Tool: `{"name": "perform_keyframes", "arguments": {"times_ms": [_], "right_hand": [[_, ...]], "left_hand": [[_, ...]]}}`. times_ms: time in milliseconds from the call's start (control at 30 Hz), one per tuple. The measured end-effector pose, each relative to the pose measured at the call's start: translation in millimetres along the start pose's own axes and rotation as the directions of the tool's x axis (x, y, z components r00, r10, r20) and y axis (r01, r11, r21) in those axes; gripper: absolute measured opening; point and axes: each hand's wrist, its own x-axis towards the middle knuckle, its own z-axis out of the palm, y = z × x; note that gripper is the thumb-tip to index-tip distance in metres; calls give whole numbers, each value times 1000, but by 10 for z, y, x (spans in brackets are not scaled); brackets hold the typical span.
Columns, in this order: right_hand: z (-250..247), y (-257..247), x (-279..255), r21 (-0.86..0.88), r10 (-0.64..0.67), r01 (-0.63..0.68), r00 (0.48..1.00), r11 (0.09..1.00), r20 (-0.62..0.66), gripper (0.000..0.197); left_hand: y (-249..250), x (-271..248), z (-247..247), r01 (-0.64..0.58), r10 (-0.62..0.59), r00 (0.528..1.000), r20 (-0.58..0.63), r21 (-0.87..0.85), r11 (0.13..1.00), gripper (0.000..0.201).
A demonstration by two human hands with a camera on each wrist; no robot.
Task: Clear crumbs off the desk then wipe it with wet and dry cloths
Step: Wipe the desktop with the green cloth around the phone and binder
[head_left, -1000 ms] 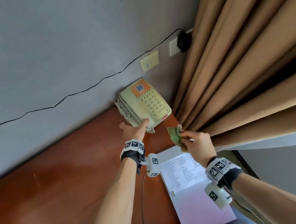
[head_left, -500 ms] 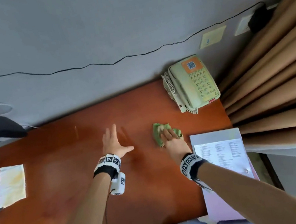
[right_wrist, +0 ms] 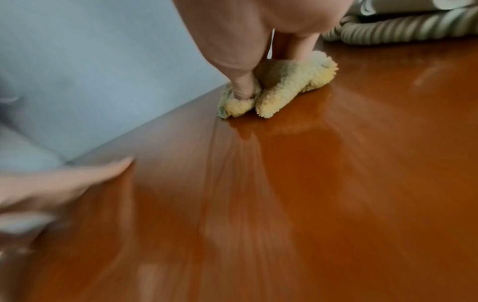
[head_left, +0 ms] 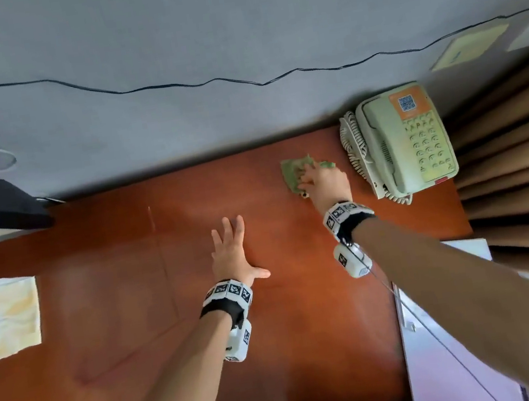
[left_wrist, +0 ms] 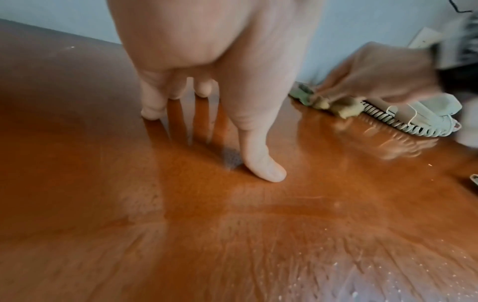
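Looks like the wiping step: right hand (head_left: 324, 181) pinches the cloth (head_left: 294, 172) near the counter's (head_left: 137, 322) back right corner. Left hand (head_left: 231, 253) rests spread flat; next is probably sweeping toward the left edge.

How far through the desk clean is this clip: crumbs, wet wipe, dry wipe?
Crumbs not fully gone: white specks show on the desk near its front. In hand: the right hand presses a green cloth on the desk beside the phone, while the left hand rests flat. Left: remaining desk; another cloth lies unused.
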Motion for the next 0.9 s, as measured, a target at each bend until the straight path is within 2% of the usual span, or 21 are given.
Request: {"name": "perform_keyframes", "arguments": {"times_ms": [133, 233, 333, 400, 467, 567, 667, 733, 833, 900], "right_hand": [[-238, -283, 781, -47, 24, -24, 1000, 999, -6, 18], [-236, -372, 917, -71, 25, -25, 1000, 997, -1, 12], [-134, -321, 560, -109, -38, 41, 999, 993, 23, 22], [-15, -250, 109, -133, -92, 100, 994, 986, 65, 33], [144, -116, -395, -167, -170, 189, 978, 968, 121, 37], [435, 173, -1113, -198, -358, 393, 914, 898, 191, 46], [555, 299, -1573, -191, -439, 477, 873, 858, 211, 61], [546, 306, -1612, -165, -460, 503, 855, 848, 241, 61], [473, 344, -1387, -135, -513, 559, 815, 818, 268, 56], [436, 323, -1106, -111, -501, 534, 834, 838, 233, 47]], "left_hand": [[-9, 6, 20, 6, -5, 1000, 13, -32, 999, 151], [8, -16, -8, 11, -9, 1000, 29, -44, 999, 150], [36, -39, -49, 20, -17, 999, 45, -63, 998, 149], [46, -46, -74, 23, -20, 998, 52, -68, 997, 148], [48, -55, -88, 24, -20, 998, 64, -60, 998, 148], [42, -74, -119, 10, -4, 997, 83, -69, 998, 147], [49, -90, -124, -3, 9, 997, 72, -86, 996, 146], [48, -98, -122, -4, 10, 998, 65, -85, 996, 145], [40, -92, -113, -11, 18, 997, 72, -101, 995, 145], [31, -84, -103, -8, 16, 997, 80, -106, 994, 146]]}}
